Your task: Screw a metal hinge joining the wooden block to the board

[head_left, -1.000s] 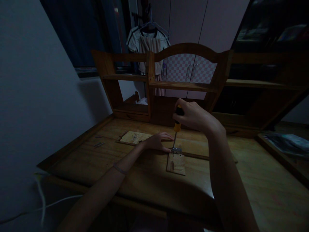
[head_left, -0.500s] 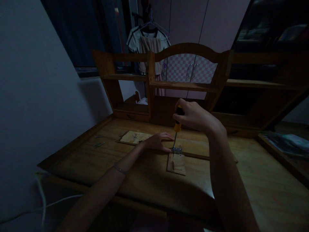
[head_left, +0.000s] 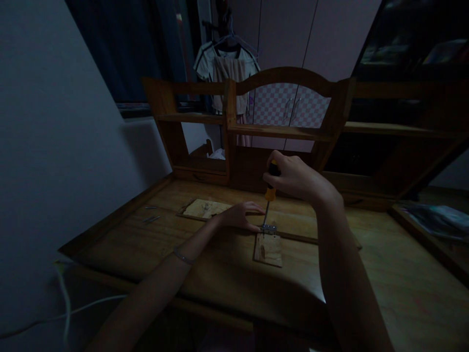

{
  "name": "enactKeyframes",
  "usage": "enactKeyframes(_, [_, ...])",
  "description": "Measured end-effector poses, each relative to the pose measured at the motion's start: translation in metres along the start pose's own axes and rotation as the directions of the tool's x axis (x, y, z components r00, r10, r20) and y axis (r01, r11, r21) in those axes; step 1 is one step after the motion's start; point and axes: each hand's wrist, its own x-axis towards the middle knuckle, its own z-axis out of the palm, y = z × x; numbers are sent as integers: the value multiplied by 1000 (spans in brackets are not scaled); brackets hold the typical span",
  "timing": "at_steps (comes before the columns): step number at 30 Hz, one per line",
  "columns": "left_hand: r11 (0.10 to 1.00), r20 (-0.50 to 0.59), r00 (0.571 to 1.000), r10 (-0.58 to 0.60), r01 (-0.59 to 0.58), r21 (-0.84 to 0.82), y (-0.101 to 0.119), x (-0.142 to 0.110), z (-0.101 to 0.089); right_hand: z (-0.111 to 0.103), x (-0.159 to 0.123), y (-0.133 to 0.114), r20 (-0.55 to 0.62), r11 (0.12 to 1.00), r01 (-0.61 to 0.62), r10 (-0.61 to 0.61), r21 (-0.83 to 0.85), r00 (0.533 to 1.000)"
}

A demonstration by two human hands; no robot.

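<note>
My right hand (head_left: 293, 175) is closed round the black and yellow handle of a screwdriver (head_left: 270, 193). Its shaft slants down, and the tip meets the left end of a small metal hinge (head_left: 270, 228). This hinge lies where a small square wooden piece (head_left: 269, 250) meets a longer wooden strip (head_left: 296, 236). Beside the hinge, my left hand (head_left: 240, 215) rests low over the wood, thumb and fingers stretched apart. The thumb tip is close to the hinge's left end; whether it touches cannot be made out.
A rough-edged thin board (head_left: 203, 208) lies left of my left hand. Several thin metal pieces (head_left: 151, 219) are farther left on the desk (head_left: 205, 266). A wooden shelf unit (head_left: 282, 131) stands along the back. At right sits a tray (head_left: 421, 234) holding plastic-looking items.
</note>
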Motion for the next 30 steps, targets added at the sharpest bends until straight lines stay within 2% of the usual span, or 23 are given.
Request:
enactKeyframes(14, [998,-11,998,55,-55,14,-3,1,1,0,0,1,4,1000,-9,9,-14,1000])
enactKeyframes(23, [1000,-1,1000,5,-5,6,-2,0,0,-2,-1,-2,14,1000,-7,7,9,1000])
enactKeyframes(30, [1000,10,1000,28,-28,-7,-1,1,-1,1,-1,-1,-30,993,-53,50,-110,998])
